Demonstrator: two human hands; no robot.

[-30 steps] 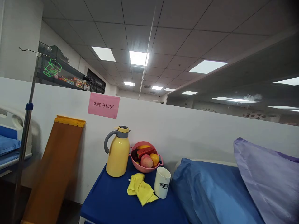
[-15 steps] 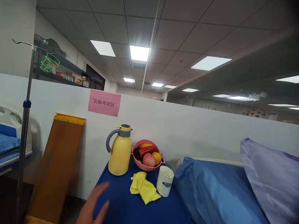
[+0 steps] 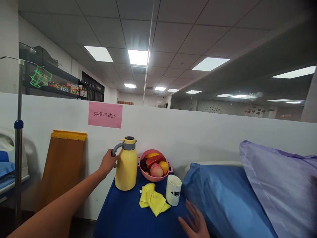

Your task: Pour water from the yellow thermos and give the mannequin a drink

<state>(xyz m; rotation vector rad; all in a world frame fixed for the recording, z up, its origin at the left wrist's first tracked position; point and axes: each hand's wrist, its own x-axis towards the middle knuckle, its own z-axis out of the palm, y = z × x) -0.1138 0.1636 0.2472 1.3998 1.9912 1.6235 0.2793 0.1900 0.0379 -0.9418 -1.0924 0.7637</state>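
White light from bright ceiling panels (image 3: 139, 57), their centres burnt out, dim grey ceiling (image 3: 170, 36), soft highlights on the yellow flask (image 3: 125, 172), faint shadows on the white partition (image 3: 213, 132), brown board (image 3: 65, 158) smeary low down, blackened upper-right corner, wide-angle stretch towards the edges.

Head-worn camera faces the white partition (image 3: 210, 135)

The only view looks forward over the near tabletop (image 3: 133, 221), left hand (image 3: 108, 162) left of centre, right hand (image 3: 195, 222) at the lower edge, ceiling (image 3: 178, 36) filling the top of the frame
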